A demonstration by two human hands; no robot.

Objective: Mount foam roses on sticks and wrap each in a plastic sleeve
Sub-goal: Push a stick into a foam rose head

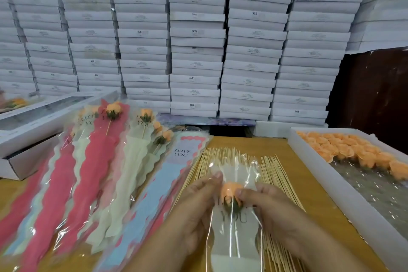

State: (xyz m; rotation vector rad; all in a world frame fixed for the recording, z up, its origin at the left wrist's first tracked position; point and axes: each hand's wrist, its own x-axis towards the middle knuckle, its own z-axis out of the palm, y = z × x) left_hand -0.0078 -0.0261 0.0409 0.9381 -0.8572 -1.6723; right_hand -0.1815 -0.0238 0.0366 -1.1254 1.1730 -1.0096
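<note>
Stacked white boxes (pixel 196 35) fill the whole back wall behind a yellow-brown tabletop (pixel 313 187). Front centre, both hands work one foam rose (pixel 230 190) already inside a clear plastic sleeve (pixel 234 227) printed "LOVE YOU" — orange head up, green base below it, thin stick (pixel 231 221) running down through the sleeve toward the camera. Left hand (pixel 194 210) grips the sleeve's left edge, fingertips curled up beside the rose; right hand (pixel 267 207) pinches the sleeve at the rose's right side, thumb against the bloom. Sleeve lies over a spread of bare wooden sticks (pixel 223 157). Right side: white tray (pixel 309 161) with loose orange rose heads (pixel 353 148) at its far end. Left side: a pile of finished wrapped roses (pixel 110 152) in red, cream and blue sleeves, with an open white box (pixel 33 130) beyond. Step looks like seating the rose in the sleeve — mounting is done for this one. Next move likely calls for smoothing the sleeve snug round the head, then laying it on the finished pile; the thin film could crease or slip.
</note>
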